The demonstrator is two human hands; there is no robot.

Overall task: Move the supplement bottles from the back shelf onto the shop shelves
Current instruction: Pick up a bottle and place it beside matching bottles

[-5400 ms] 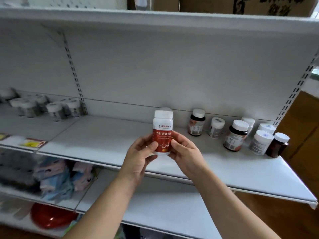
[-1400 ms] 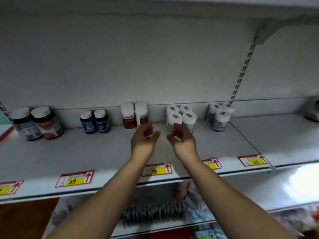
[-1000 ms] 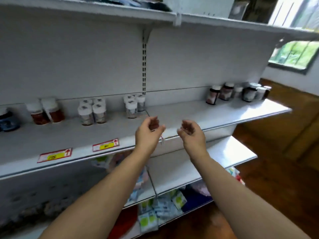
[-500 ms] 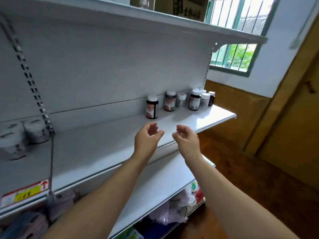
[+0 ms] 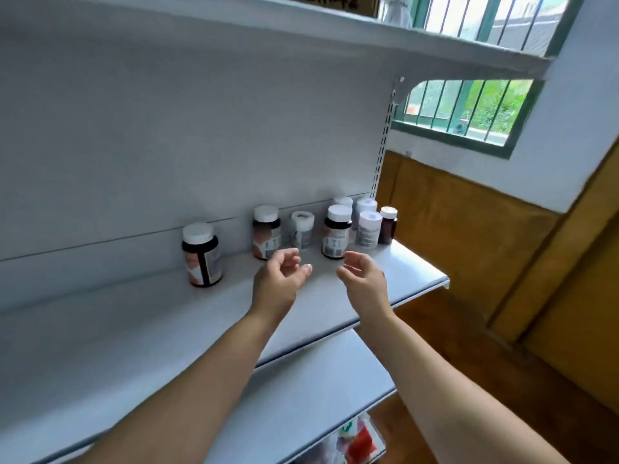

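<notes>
Both hands are up in front of the shelf, centre of frame, holding nothing. Left hand and right hand have palms facing each other w/ a gap between, fingers loosely curled and relaxed, not touching any bottle. Both hover over the front part of the white metal shelf board, just short of the bottle row.

The supplement bottles stand upright along the back of that board, centre to centre-right:
- dark bottle w/ white cap and reddish label, alone, furthest left
- second dark white-capped bottle, just behind the left fingertips
- small pale grey bottle w/ white cap, right next to it
- third dark bottle w/ white cap and barcode label, behind the right fingertips
- white plastic bottle, beside it
- slim brown bottle w/ white cap, at the board's right end
- two more white-capped bottles in the back row, mostly hidden

Labels are too blurred to read.

The white upper shelf runs across the top of frame, and a lower white shelf sits below. Coloured packets are at bottom centre-right, and a green-barred window is upper right above the brown wood wall panel.
</notes>
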